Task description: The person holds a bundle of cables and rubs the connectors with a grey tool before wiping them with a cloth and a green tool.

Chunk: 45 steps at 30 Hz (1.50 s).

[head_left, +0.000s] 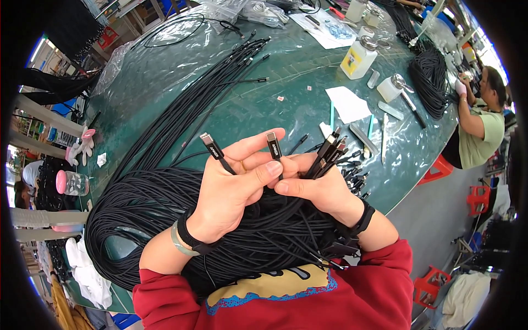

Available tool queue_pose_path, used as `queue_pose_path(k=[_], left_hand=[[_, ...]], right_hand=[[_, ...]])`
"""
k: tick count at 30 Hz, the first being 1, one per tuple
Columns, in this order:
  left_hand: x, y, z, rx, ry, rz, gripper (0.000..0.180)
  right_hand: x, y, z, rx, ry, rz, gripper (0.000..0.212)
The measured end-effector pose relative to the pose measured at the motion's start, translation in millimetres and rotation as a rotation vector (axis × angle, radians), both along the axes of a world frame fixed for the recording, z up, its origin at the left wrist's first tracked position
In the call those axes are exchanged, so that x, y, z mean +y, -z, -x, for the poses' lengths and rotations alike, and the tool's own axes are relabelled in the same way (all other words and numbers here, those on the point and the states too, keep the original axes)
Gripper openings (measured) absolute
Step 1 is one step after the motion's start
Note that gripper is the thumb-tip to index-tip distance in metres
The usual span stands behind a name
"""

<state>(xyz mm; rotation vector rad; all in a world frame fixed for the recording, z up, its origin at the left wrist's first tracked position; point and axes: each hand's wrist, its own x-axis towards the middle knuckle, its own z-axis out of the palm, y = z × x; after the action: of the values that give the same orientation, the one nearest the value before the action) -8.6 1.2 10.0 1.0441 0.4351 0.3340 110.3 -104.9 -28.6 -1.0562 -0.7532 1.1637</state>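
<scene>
My left hand (231, 184) is closed around a black USB cable, with one connector (213, 146) sticking out past the base of the thumb. Between that thumb and the fingers a second black connector (274, 147) points upward, its metal tip bare. My right hand (319, 187) meets the left at the fingertips and grips a small bunch of black cable connectors (330, 151), tips up. Under both hands lies a big heap of coiled black cables (165, 203), partly hidden by my wrists. More connector ends (355, 176) spread out on the right.
Straightened black cables (209, 88) run up the green table (297, 77). White bottles (358, 58), a white paper (348, 104) and a brush (413, 110) lie at the far right. A co-worker (478, 118) sits beyond the right edge. A pink-lidded jar (71, 182) stands left.
</scene>
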Motion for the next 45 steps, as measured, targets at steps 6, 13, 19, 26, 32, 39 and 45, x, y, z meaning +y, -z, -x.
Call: queue_pose_path(k=[6, 13, 19, 26, 32, 39, 45], left_hand=[[2.2, 3.8, 0.2, -0.012, 0.041, 0.050, 0.039], [10.0, 10.3, -3.7, -0.059, 0.111, 0.110, 0.041], [-2.1, 27.6, -11.3, -0.008, 0.034, 0.055, 0.047], [-3.7, 30.5, -13.4, -0.073, -0.040, -0.181, 0.044], [10.7, 16.0, -3.5, -0.091, -0.046, 0.118, 0.029], [3.4, 11.1, -3.3, 0.061, -0.051, -0.063, 0.020], [2.3, 9.9, -2.7, 0.070, -0.058, -0.026, 0.019]], right_hand=[[-0.8, -7.0, -0.8, 0.004, -0.002, 0.050, 0.012], [0.2, 4.7, -1.9, 0.005, 0.048, -0.017, 0.012], [0.5, -3.2, 1.1, -0.115, 0.007, 0.104, 0.016], [1.2, 6.6, -1.7, -0.099, 0.120, 0.044, 0.017], [0.1, 3.2, -2.6, -0.097, 0.075, 0.074, 0.018], [-0.5, 1.8, -0.4, -0.090, 0.026, 0.066, 0.020], [-1.9, 1.7, -3.4, -0.111, -0.039, 0.112, 0.020]])
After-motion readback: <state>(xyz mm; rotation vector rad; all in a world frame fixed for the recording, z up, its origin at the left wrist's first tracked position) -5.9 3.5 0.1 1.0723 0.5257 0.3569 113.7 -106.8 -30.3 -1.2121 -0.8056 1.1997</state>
